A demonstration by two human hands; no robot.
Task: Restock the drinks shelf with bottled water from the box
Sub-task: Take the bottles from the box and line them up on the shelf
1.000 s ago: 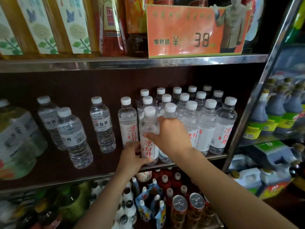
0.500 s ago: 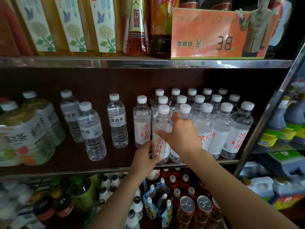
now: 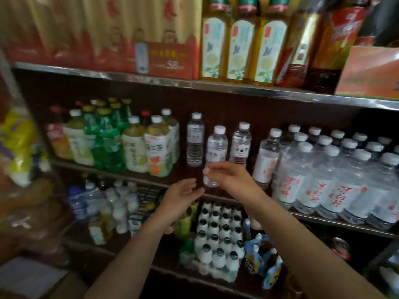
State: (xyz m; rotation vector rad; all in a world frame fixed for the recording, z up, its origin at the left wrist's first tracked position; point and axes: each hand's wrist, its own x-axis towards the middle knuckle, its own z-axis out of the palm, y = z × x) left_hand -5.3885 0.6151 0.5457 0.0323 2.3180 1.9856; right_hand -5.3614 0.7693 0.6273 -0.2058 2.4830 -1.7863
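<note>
Clear water bottles [image 3: 323,182] crowd the shelf [image 3: 313,216] front; left hand [image 3: 181,196] and right hand [image 3: 228,176] hover loosely open, holding nothing.

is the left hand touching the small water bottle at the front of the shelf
Apart. The head view shows the left hand open below and left of the small water bottle, with dark shelf visible between them. The right hand overlaps that bottle's lower part.
</note>
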